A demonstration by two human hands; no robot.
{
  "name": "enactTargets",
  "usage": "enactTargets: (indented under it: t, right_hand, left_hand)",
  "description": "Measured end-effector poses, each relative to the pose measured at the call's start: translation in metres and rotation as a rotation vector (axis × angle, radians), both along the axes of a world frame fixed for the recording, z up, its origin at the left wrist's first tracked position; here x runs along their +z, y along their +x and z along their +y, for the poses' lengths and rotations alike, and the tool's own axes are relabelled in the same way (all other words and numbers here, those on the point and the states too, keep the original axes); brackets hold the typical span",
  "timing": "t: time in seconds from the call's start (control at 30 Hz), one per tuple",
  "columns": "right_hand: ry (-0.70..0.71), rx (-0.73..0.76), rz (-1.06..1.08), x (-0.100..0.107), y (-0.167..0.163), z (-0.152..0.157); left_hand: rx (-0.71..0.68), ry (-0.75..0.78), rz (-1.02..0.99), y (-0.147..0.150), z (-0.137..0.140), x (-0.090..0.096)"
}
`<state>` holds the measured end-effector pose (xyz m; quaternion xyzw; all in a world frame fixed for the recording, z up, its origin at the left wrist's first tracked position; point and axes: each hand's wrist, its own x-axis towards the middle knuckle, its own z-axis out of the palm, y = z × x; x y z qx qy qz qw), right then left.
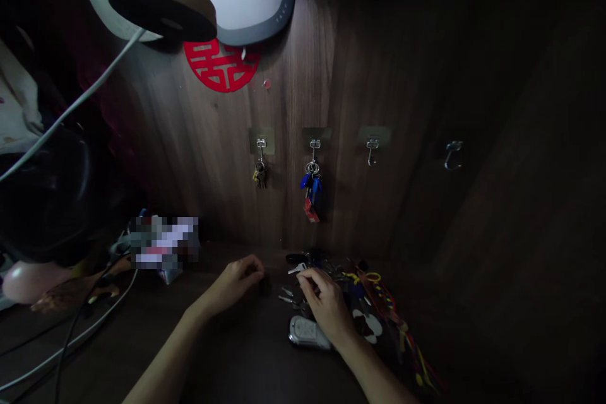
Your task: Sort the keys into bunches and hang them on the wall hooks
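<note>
**Below a row of wall hooks, two hands work over a spread of keys**

At seven o'clock from the centre of the view, the left hand has its fingers curled in, tips towards three o'clock; whether they pinch anything I cannot tell. Just past twelve o'clock from it, a small key bunch hangs from a hook, pointing to six. Next come two loose keys on the dark surface, at nine o'clock from the right hand. Just above them, at that hand's fingertips, lies a silver key: long axis nearly level, blade towards nine, slightly dipped. The right hand has thumb and fingers drawn together; its grip on the key cannot be told. At its seven o'clock sits a silver oblong case, long axis roughly nine to three. Rightward, a reddish strap slants towards four or five o'clock.
</note>
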<state>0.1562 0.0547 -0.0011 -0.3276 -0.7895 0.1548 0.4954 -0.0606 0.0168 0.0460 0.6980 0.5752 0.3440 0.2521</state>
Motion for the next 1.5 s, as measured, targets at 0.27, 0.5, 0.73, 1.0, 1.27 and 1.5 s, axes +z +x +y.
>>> enactTargets:
  t: [0.27,0.5,0.73,1.0,1.27,1.5]
  right_hand:
    - [-0.015,-0.018,0.014,0.003,0.002,-0.004]
    - [-0.069,0.012,0.077,0.006,0.002,-0.008]
    - [-0.07,0.04,0.031,0.006,-0.003,-0.013]
    - [-0.027,0.014,0.051,0.004,-0.006,-0.012]
    - [-0.024,-0.017,0.066,-0.001,-0.006,-0.006]
    - [-0.017,-0.044,0.107,0.003,-0.006,-0.007]
  left_hand:
    - [-0.04,-0.222,-0.762,0.043,0.015,0.001]
    - [-0.036,-0.288,-0.995,0.059,0.013,-0.016]
    - [-0.072,-0.268,-1.124,0.055,0.011,-0.018]
    - [-0.101,-0.226,-1.123,0.052,0.012,-0.018]
    - [-0.061,-0.206,-1.066,0.048,0.014,-0.019]
    - [-0.009,-0.237,-0.997,0.049,0.014,-0.021]
